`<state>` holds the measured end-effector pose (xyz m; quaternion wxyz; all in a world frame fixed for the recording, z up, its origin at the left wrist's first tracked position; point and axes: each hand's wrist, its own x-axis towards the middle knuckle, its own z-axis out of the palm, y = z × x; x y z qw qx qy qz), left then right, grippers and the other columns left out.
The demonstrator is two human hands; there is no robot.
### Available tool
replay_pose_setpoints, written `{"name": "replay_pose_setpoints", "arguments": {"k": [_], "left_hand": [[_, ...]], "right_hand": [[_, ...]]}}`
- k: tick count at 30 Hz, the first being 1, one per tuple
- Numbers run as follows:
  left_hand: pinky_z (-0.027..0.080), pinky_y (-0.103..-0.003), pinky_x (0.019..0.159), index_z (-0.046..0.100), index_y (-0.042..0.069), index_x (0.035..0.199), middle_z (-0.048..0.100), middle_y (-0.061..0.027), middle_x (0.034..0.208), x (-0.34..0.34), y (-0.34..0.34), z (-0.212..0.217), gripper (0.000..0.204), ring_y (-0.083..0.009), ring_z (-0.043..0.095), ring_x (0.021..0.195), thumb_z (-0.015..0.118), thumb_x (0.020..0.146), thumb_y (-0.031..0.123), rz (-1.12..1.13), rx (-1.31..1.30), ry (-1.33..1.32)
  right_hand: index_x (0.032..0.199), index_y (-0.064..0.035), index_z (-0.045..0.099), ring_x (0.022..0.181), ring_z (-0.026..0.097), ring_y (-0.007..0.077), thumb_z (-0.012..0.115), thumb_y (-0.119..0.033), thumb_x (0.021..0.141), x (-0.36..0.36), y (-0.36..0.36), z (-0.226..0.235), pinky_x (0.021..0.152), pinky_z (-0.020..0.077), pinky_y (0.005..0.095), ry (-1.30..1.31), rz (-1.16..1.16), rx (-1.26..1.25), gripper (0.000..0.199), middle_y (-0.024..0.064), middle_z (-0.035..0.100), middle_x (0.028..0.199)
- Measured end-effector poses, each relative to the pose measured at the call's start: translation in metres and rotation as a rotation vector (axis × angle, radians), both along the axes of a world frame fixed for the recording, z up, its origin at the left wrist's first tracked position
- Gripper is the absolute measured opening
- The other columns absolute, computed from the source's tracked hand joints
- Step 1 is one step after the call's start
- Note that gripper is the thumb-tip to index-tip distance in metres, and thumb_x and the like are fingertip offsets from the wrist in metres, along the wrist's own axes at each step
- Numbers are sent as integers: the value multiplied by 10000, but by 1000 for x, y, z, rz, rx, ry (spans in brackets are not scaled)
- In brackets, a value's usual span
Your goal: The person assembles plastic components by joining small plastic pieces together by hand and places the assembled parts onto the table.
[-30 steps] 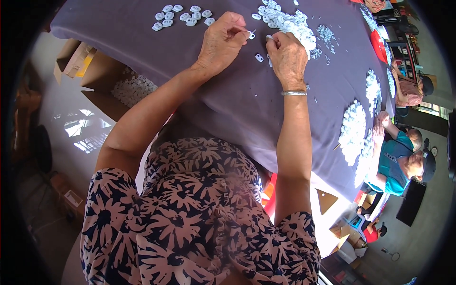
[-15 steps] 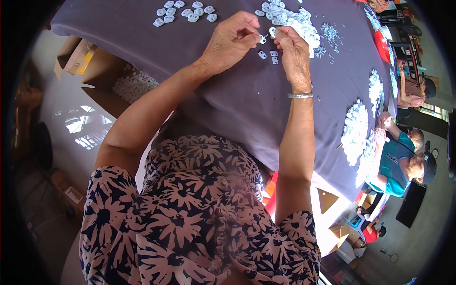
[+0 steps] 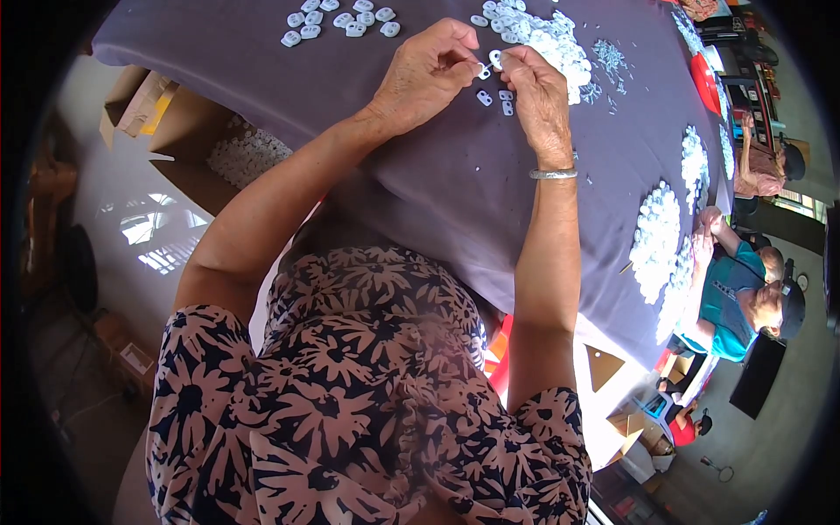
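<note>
Left hand (image 3: 424,74) grip pinches a small white plastic piece (image 3: 483,72); right hand (image 3: 535,87) grip pinches another (image 3: 496,59), both just above the purple tabletop (image 3: 455,192), left of the big white pile (image 3: 547,35). Risk: pinch is fingertip-only, so a piece may slip and get lost among the loose pieces (image 3: 494,101) below.

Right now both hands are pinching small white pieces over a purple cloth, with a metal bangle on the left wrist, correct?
Not quite: the bangle sits on the right wrist, not the left, as the head view shows. The rest holds: the left hand and right hand each pinch small white pieces over the purple cloth.
</note>
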<state>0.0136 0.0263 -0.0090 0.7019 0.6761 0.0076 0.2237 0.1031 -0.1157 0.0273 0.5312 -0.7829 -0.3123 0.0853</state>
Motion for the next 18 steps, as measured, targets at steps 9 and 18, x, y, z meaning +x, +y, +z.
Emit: {"name": "replay_pose_setpoints", "arguments": {"k": [9,18], "left_hand": [[484,-225,671,538,43,1033,613,-17,814,1,1,-1,200,-73,580,744,621,853,19,37,18,-3],[487,-223,631,510,45,1073,628,-29,850,0,3,-1,218,-86,596,748,607,880,20,19,-5,20]], "right_hand": [[869,-11,649,615,458,67,601,-212,844,-3,1,2,582,420,239,20,21,-41,208,-11,537,651],[891,2,620,687,472,78,553,-228,886,-8,4,3,650,409,229,-49,73,-89,240,-15,549,714]]}}
